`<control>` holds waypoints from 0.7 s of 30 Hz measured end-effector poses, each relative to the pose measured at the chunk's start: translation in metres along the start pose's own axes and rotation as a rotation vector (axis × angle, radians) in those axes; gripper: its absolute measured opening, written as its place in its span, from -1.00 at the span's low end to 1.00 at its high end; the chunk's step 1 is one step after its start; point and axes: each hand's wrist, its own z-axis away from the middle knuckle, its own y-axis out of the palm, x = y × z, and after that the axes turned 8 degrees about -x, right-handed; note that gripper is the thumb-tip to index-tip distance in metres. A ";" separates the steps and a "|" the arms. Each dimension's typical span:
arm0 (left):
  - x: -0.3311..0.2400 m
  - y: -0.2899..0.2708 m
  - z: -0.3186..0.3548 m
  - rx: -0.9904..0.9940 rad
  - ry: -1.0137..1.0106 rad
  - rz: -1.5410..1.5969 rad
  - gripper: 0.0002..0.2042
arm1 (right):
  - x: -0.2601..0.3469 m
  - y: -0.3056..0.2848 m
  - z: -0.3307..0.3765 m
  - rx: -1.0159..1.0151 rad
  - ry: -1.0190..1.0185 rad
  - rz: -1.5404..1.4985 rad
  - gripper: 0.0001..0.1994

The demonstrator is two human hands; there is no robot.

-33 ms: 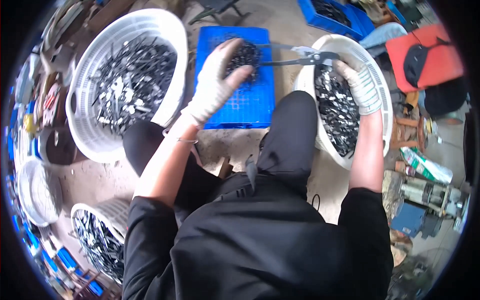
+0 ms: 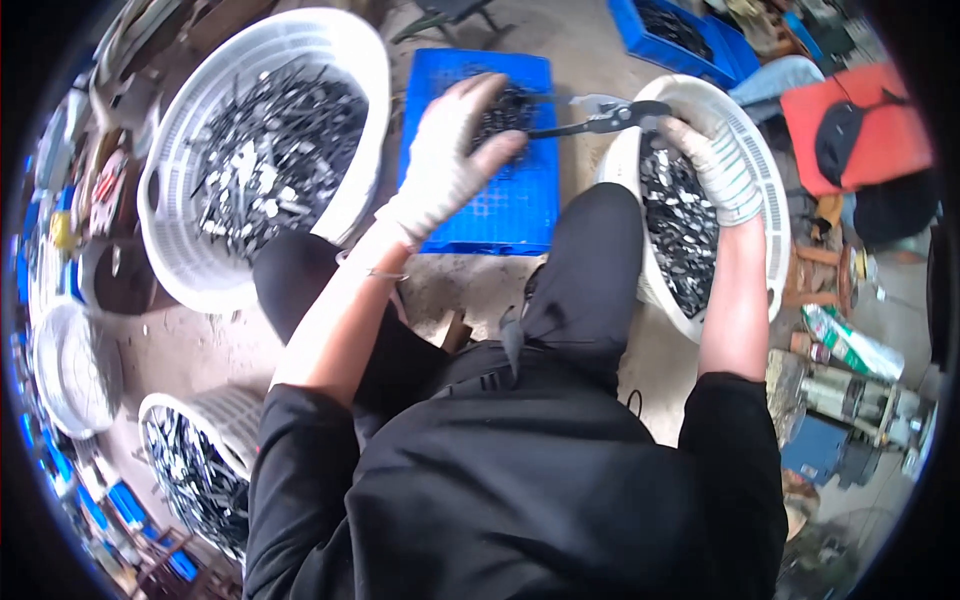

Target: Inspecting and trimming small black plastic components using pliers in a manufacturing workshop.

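My right hand [image 2: 711,165], in a pale knit glove, grips the right end of a dark plier-like tool [image 2: 610,122] with two long arms spreading left from a pivot. It is above the rim of the right white basket [image 2: 758,160], which holds small dark and shiny pieces. My left hand [image 2: 450,145], gloved too, is over a heap of small dark parts [image 2: 506,115] on an upturned-looking blue crate [image 2: 500,225]. Its thumb stands apart from its fingers, and nothing shows held between them. The heap partly hides the far ends of the tool's arms.
A large white basket [image 2: 372,180] of long dark strips stands at the left. Another basket [image 2: 235,425] with similar strips is by my left elbow. Beyond the right basket are a blue bin [image 2: 635,35] and a red seat pad [image 2: 875,125]. My knees flank the crate's near edge.
The whole scene has shifted slightly to the right in view. The tool's right end is tilted a little higher, with my right hand still on it. My left hand stays over the heap.
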 end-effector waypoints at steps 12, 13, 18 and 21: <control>0.034 -0.006 0.026 -0.218 -1.123 0.969 -0.83 | 0.003 0.212 0.010 0.176 0.354 -0.631 -0.78; 0.034 -0.007 0.026 -0.153 -1.142 1.017 -0.82 | -0.001 0.216 0.010 0.175 0.423 -0.770 -0.85; 0.041 -0.023 0.021 0.044 -1.199 1.106 -0.87 | 0.014 0.199 0.004 0.237 0.427 -0.666 -0.79; 0.047 -0.060 0.014 0.323 -1.073 0.976 -0.78 | 0.018 0.146 -0.002 0.459 0.434 -0.596 -0.73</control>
